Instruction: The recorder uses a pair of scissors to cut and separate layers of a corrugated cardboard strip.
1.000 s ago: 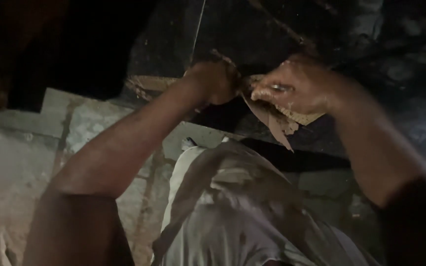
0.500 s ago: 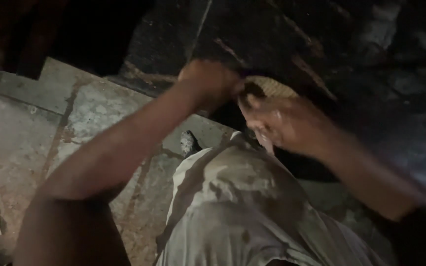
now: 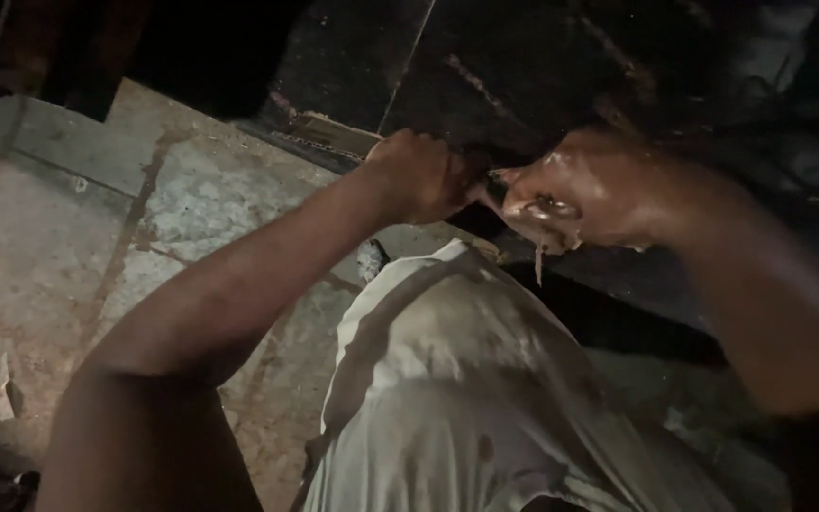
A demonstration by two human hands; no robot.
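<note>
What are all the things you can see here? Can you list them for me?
Stone floor: one, grey with brown stains, left side and below.
Pale scrap: one, whitish, on the floor at far left.
Dark sheet material: one mass, black, across the top and right.
Flat brown piece: one, tan, at the edge of the dark material, beside the left hand.
Thin brown strip: one, tan, hanging from the right hand.
Light garment: one, off-white and stained, bottom centre.
Left hand: one, closed in a fist at the dark edge.
Right hand: one, its grip closed on the strip.
</note>
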